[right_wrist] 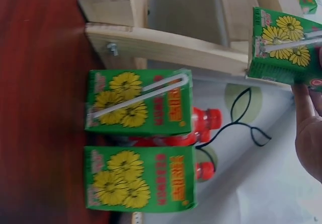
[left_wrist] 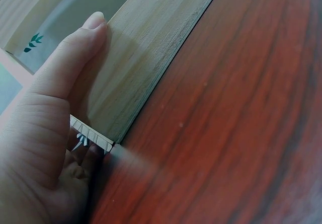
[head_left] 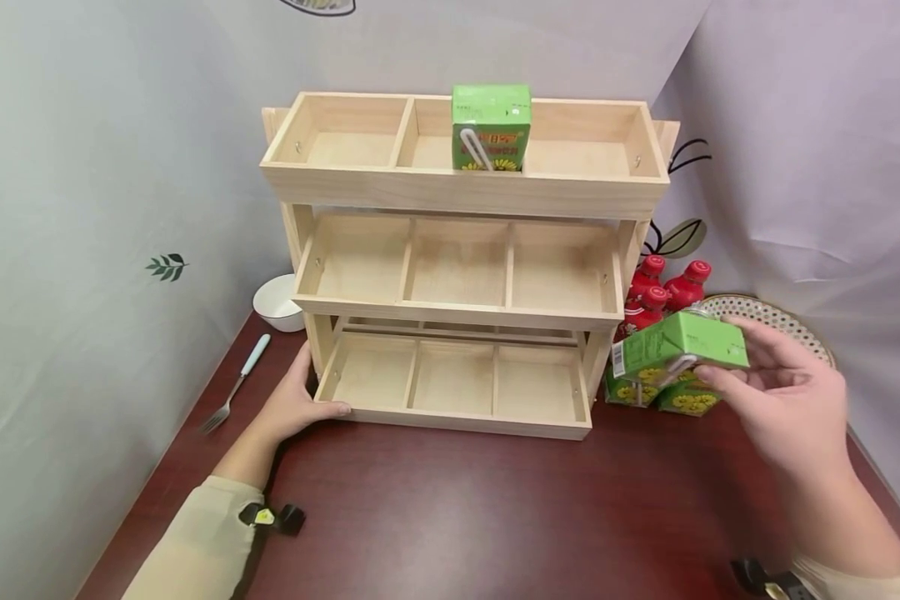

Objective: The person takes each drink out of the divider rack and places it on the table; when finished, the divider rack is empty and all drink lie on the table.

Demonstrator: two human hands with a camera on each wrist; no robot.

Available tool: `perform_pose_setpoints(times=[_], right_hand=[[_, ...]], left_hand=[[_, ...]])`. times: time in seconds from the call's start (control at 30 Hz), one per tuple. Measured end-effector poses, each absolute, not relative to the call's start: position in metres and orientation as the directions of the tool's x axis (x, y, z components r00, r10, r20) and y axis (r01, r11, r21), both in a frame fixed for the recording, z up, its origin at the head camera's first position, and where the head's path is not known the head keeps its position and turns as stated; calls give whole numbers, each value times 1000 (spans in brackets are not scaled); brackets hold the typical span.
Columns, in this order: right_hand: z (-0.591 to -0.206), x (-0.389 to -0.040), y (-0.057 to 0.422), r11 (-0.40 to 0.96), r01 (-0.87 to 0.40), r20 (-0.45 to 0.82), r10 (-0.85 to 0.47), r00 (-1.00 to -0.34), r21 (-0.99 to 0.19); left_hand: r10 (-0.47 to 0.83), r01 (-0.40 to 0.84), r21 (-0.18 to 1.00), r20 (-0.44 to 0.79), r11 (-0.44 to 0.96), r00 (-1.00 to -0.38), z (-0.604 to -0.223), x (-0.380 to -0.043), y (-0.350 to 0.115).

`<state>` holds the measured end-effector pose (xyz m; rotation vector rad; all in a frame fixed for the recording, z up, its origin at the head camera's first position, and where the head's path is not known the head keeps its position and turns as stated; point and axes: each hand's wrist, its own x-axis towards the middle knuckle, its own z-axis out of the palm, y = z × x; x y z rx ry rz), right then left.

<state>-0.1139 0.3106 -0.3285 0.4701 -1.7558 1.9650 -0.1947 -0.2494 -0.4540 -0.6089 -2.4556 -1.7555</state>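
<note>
A three-tier wooden shelf (head_left: 465,193) with divided trays stands on the table. My left hand (head_left: 294,408) grips the left front corner of its bottom tray (left_wrist: 131,58), thumb along the front board and the other fingers round the side. In my right hand (head_left: 795,396) is a green drink carton (head_left: 663,350) with a straw on its side, pinched by one end and tilted, to the right of the shelf. Another green carton (head_left: 491,125) stands in the top tray's middle compartment. Two more, a carton with a visible straw (right_wrist: 141,103) and its neighbour (right_wrist: 141,178), stand side by side below my right hand.
Several red-capped bottles (head_left: 648,302) stand behind the two cartons. A dotted round rim (head_left: 783,321) shows behind my right hand. Left of the shelf are a white bowl (head_left: 277,302) and a fork (head_left: 236,383) with a pale handle. Light cloth (head_left: 105,208) hangs around the table.
</note>
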Motion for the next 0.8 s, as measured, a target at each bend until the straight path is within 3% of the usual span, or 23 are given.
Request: perform_pose_setpoints(times=[0.2, 0.47, 0.8], right_hand=[[-350, -110, 319, -40, -501, 498, 70, -864, -864], [-375, -104, 329, 176, -351, 361, 31, -932, -920], [-405, -106, 336, 144, -334, 335, -14, -942, -932]], left_hand=[[276, 354, 888, 276, 293, -921, -453, -194, -249], [275, 351, 884, 270, 310, -923, -453, -193, -250], [274, 363, 873, 280, 326, -920, -453, -193, -250]])
